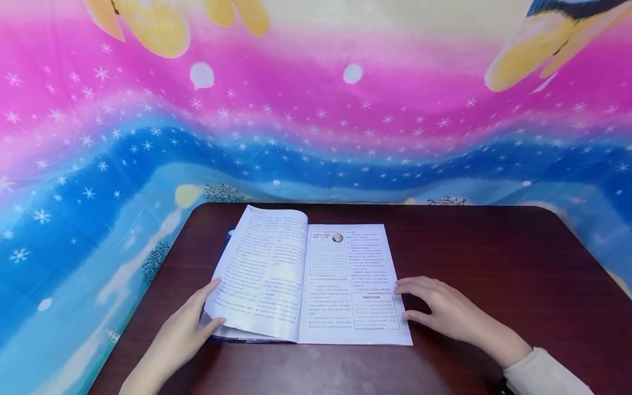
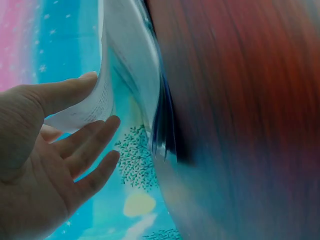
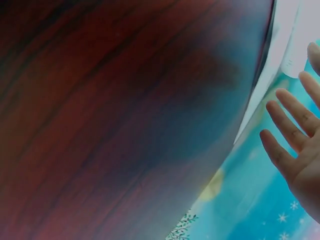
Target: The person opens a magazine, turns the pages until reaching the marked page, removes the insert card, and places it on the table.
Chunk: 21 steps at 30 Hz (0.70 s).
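An open magazine (image 1: 329, 296) with printed text lies on the table. Its left leaf (image 1: 257, 263) is lifted and bowed above the pages under it. At the lower left edge, my left hand (image 1: 182, 332) holds that leaf; in the left wrist view the page (image 2: 92, 107) passes between the thumb and index finger, while the other fingers stay extended. My right hand (image 1: 446, 307) is beside the magazine's right edge, fingertips at the paper's margin. The right wrist view shows that hand (image 3: 305, 160) with its fingers spread and nothing gripped.
The dark reddish-brown wooden table (image 1: 474, 247) extends to the right of the magazine and in front of it. Behind and to the left hangs a colourful cloth backdrop (image 1: 316, 120) with snowflakes, close against the table's far edge.
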Available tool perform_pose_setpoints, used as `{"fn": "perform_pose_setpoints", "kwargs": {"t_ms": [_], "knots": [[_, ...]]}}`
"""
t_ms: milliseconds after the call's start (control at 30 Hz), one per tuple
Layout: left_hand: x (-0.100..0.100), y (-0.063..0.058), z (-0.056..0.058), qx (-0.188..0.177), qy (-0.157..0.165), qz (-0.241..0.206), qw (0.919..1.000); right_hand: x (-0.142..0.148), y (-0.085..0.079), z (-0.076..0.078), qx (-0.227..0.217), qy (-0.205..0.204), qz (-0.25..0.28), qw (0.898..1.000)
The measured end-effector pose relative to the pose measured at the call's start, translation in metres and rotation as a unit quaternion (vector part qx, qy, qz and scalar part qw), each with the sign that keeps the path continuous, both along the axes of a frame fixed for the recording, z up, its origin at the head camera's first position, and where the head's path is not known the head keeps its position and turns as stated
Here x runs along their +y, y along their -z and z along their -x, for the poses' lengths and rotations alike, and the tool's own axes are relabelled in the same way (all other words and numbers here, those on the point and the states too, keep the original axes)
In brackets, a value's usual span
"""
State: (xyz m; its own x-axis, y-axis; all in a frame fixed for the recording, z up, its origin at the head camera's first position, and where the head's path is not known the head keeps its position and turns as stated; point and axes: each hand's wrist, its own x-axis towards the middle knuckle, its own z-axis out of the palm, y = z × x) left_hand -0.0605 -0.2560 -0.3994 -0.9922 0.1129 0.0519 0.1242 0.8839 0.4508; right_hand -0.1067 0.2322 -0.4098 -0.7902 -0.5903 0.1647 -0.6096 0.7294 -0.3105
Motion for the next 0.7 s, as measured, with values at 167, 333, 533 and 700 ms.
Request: {"fn": "perform_pose_setpoints", "kwargs": {"t_ms": [167, 333, 533, 700], "knots": [[-0.004, 0.001, 0.003, -0.007, 0.015, 0.044, 0.9989, 0.003, 0.004, 0.001, -0.006, -0.008, -0.01, 1.0], [-0.008, 0.002, 0.005, -0.031, 0.023, 0.072, 0.9967, 0.005, 0.007, 0.0, -0.013, -0.009, -0.021, 1.0], [-0.011, 0.006, 0.006, -0.053, 0.024, 0.085, 0.9947, 0.004, 0.009, -0.002, -0.027, -0.006, -0.022, 0.999], [-0.014, 0.008, 0.008, -0.07, 0.028, 0.083, 0.9937, 0.004, 0.01, -0.002, -0.031, -0.008, -0.025, 0.999]]}}
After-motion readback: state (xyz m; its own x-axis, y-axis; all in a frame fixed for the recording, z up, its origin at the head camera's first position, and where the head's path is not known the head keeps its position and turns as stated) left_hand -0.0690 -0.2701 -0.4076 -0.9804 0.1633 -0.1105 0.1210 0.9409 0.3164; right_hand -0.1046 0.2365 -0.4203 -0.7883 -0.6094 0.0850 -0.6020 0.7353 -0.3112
